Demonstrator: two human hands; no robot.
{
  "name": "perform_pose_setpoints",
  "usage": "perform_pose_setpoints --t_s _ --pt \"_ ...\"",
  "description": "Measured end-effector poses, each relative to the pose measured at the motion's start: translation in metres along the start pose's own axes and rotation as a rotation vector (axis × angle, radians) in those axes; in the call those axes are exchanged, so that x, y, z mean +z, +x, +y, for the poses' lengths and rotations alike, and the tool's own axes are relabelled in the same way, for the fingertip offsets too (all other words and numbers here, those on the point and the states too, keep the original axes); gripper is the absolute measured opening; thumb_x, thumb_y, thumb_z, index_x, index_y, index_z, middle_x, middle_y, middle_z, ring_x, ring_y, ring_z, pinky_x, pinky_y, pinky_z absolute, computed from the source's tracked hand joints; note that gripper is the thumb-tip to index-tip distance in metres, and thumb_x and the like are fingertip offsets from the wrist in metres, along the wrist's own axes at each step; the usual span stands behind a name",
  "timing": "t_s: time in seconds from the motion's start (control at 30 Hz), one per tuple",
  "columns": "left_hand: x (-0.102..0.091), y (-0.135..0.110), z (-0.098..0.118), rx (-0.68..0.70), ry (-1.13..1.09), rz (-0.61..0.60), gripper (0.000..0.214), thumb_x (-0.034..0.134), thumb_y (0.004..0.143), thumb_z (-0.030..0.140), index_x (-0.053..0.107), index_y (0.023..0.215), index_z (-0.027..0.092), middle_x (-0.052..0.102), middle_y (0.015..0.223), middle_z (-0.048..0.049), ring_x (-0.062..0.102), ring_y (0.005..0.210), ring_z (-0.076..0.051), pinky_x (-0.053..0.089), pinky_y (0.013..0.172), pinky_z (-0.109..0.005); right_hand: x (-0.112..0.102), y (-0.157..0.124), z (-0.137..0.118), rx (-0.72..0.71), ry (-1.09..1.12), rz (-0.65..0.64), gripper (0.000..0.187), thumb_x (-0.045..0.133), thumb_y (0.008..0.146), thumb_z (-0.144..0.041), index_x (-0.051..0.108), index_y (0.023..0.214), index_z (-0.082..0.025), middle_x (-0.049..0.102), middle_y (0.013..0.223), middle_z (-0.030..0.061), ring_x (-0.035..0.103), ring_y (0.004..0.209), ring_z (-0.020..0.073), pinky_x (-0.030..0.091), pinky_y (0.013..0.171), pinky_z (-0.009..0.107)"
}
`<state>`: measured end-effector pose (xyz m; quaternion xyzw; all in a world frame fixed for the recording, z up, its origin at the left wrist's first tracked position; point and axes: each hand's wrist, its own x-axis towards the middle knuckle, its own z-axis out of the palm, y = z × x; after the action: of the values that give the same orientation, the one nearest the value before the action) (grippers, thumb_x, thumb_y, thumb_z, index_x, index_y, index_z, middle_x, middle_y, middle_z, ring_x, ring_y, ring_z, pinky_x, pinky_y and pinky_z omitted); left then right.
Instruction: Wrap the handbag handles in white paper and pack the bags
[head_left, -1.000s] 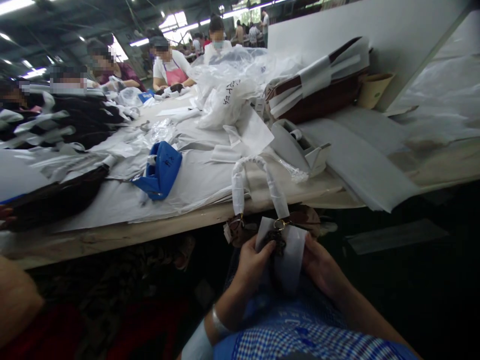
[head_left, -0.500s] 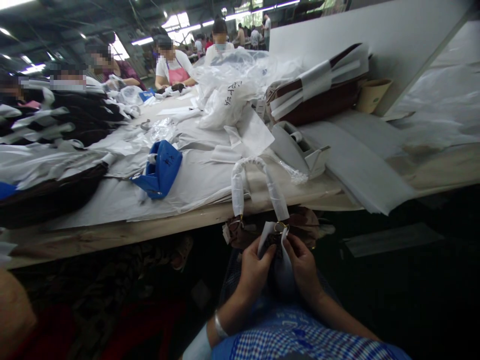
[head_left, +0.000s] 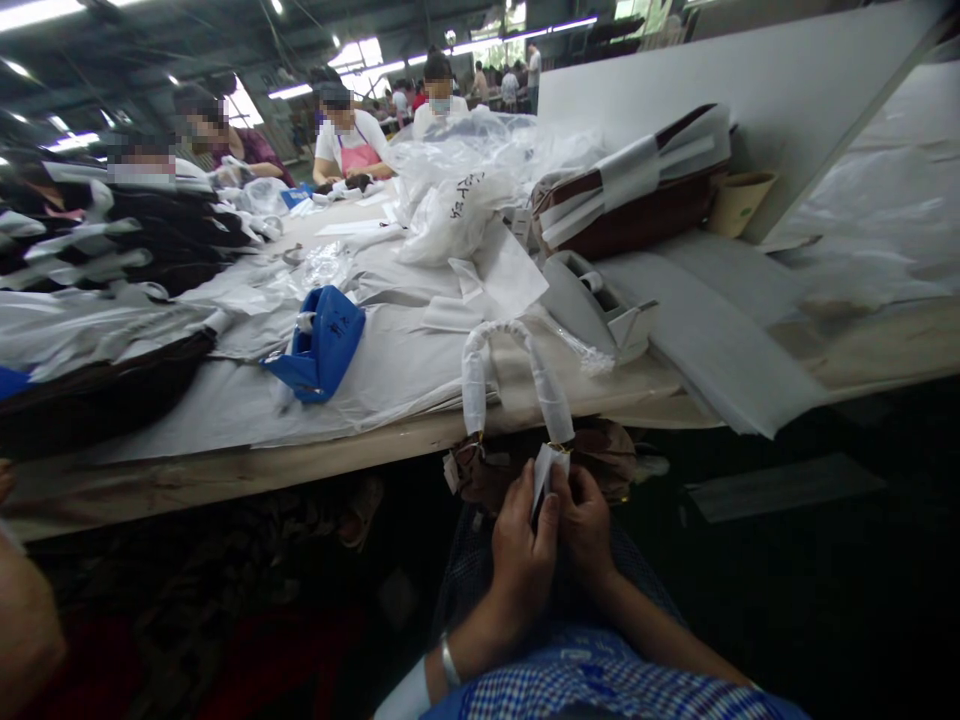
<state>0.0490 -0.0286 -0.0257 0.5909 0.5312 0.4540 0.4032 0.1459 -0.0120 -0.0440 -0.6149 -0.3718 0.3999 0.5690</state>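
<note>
A brown handbag point(head_left: 611, 450) lies at the table's front edge, close to my lap. Its arched handle point(head_left: 551, 395) is wrapped in white material and leans up over the edge. Just below the handle's right end, both hands press on a folded sheet of white wrapping paper point(head_left: 551, 460). My left hand point(head_left: 523, 535) is closed around the left side of this paper, thumb toward me. Closed against the right side, my right hand point(head_left: 586, 520) has its fingertips near the top fold. What lies inside the paper is hidden.
On the table stand a blue tape dispenser point(head_left: 326, 345) and a grey tape dispenser point(head_left: 592, 305). Plastic bags point(head_left: 450, 215), a wrapped brown bag point(head_left: 637, 205) and a paper cup point(head_left: 739, 200) lie farther back. Dark wrapped goods pile up at left. Co-workers sit across; someone's arm point(head_left: 26, 620) is at left.
The white paper, spread apart with something dark between its sides before, is now folded together. My hands have come closer to each other around it.
</note>
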Motion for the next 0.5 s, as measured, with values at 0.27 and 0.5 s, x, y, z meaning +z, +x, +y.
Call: perform_pose_setpoints --t_s 0.27,0.5 --pt "-0.024 0.013 -0.004 0.043 0.162 -0.138 0.044 0.043 0.1 0.029 0.053 0.14 0.017 0.062 0.133 -0.0118 0.058 0.123 -0.023 0.045 0.108 -0.036 -0.019 0.014 -0.01 -0.003 -0.053 -0.233 0.041 0.066 0.083 -0.055 0.071 0.094 -0.017 0.072 0.09 0.0064 0.065 0.086 0.0256 0.05 0.077 0.032" --pt "-0.022 0.009 -0.005 0.153 0.403 -0.141 0.046 0.042 0.099 0.019 0.048 0.145 0.023 0.057 0.142 -0.0075 0.056 0.128 -0.021 0.048 0.109 -0.037 -0.016 0.014 -0.009 0.029 -0.042 -0.132 0.043 0.067 0.08 -0.056 0.075 0.084 -0.014 0.069 0.076 0.0038 0.06 0.072 0.0212 0.047 0.064 0.028"
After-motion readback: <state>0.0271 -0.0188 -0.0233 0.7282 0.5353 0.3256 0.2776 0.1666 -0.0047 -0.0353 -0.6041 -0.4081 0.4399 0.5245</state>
